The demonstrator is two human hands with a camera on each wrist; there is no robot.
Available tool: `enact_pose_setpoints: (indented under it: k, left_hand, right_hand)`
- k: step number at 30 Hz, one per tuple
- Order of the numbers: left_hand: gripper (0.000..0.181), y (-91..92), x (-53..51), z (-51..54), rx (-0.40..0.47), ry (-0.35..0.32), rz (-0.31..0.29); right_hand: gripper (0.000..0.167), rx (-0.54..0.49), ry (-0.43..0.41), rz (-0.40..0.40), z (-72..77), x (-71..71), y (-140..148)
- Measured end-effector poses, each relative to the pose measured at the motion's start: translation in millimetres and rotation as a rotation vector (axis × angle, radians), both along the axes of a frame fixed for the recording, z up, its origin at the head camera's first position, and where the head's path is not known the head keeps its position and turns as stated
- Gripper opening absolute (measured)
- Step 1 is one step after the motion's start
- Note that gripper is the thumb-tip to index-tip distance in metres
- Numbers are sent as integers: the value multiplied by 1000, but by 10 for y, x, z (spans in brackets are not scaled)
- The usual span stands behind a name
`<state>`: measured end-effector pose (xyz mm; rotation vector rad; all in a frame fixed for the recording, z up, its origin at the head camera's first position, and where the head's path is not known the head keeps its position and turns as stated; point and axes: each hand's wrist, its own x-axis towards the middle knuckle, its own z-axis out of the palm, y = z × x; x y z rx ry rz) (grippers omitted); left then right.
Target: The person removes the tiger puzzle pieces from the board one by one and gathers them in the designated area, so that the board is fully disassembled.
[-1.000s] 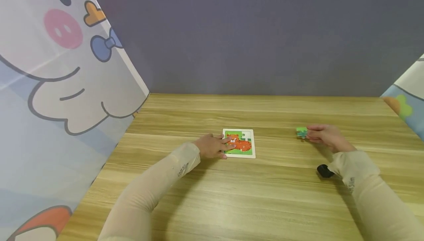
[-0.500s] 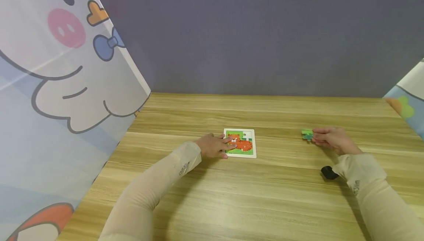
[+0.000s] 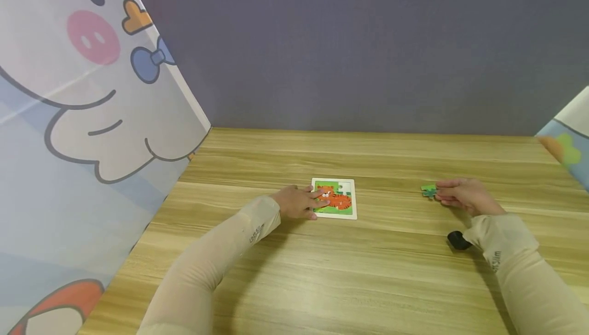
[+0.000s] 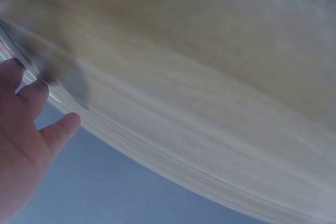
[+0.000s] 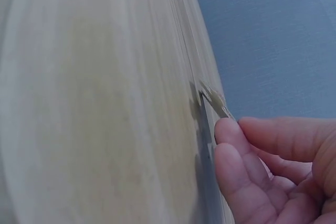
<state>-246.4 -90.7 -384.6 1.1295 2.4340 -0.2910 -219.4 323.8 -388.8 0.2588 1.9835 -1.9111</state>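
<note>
A small jigsaw puzzle in a white frame [image 3: 356,207] lies on the table; its picture is an orange tiger [image 3: 340,202] on green. White backing shows at its upper right corner. My left hand [image 3: 294,202] rests on the puzzle's left side with spread, straight fingers. Off to the right, my right hand [image 3: 467,195] pinches a green puzzle piece [image 3: 428,191] between thumb and fingers. In the right wrist view the piece [image 5: 216,99] is seen nearly edge-on, tilted just over the tabletop. Only a sliver of the puzzle shows in the left wrist view.
A wood-grain table [image 3: 359,284] spreads under both hands. Beneath the right sleeve's cuff a black object [image 3: 458,240] juts out. A grey panel [image 3: 368,48] stands behind the table, and a cartoon-printed sheet [image 3: 69,120] borders it on the left.
My right hand has shifted slightly right, still pinching the puzzle piece, which now tilts more. The left hand stays on the puzzle. The whole head view has drifted a little.
</note>
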Motion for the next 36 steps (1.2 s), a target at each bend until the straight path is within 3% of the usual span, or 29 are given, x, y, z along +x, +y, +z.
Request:
enact_pose_setpoints:
  k: [15,24,29,33,36]
  left_hand:
    - [60,-15,9,3,11,-3,-2]
    - [60,-16,9,9,22,-13,9]
    - [60,-12,22,26,28,-27,26]
    - [60,-11,22,31,20,-15,18]
    - [60,-16,20,35,19,-9,8]
  right_hand:
    - [32,46,10,9,-20,5,15]
    - [35,-2,18,-15,-10,4,56]
    - [18,61,37,23,29,8,12]
    - [56,156,50,98,65,-6,-70]
    - [64,196,53,144,78,-32,-141]
